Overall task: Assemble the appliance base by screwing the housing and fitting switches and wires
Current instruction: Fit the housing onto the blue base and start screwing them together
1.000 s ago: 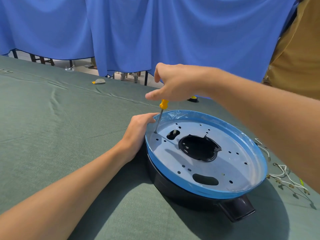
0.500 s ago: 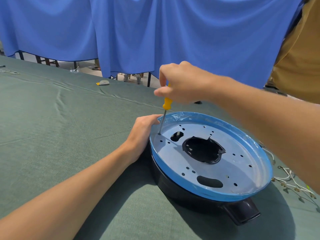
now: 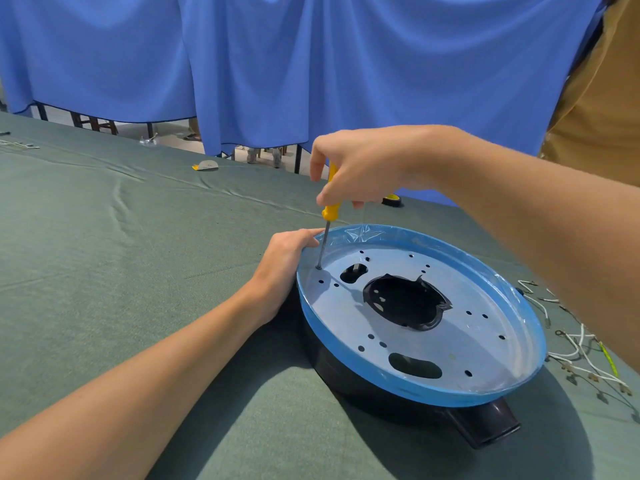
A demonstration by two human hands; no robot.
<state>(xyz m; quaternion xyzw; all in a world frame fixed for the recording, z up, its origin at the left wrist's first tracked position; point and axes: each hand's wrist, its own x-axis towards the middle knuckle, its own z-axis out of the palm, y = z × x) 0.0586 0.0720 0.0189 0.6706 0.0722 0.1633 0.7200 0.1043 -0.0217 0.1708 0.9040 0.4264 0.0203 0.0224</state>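
Observation:
A round appliance base lies on the green cloth: a metal plate [image 3: 485,327] under blue film, full of holes, sits on a black housing [image 3: 349,379] with a handle stub at the lower right. My right hand [image 3: 367,168] grips a yellow-handled screwdriver [image 3: 327,216] upright. Its tip rests in a hole at the plate's far-left edge. My left hand [image 3: 284,268] presses against the rim beside that hole, its thumb close to the shaft. Loose white wires [image 3: 575,344] with terminals lie to the right of the base.
The table [image 3: 104,271] is covered in green cloth. A small grey-and-yellow object [image 3: 206,165] and a black-and-yellow roll [image 3: 392,199] lie near its far edge. Blue curtains hang behind. A person in a tan shirt [image 3: 602,98] stands at the right.
My right hand has shifted slightly on the screwdriver handle, fingers regripping, while the tip stays in the same hole. My left hand keeps its hold on the rim.

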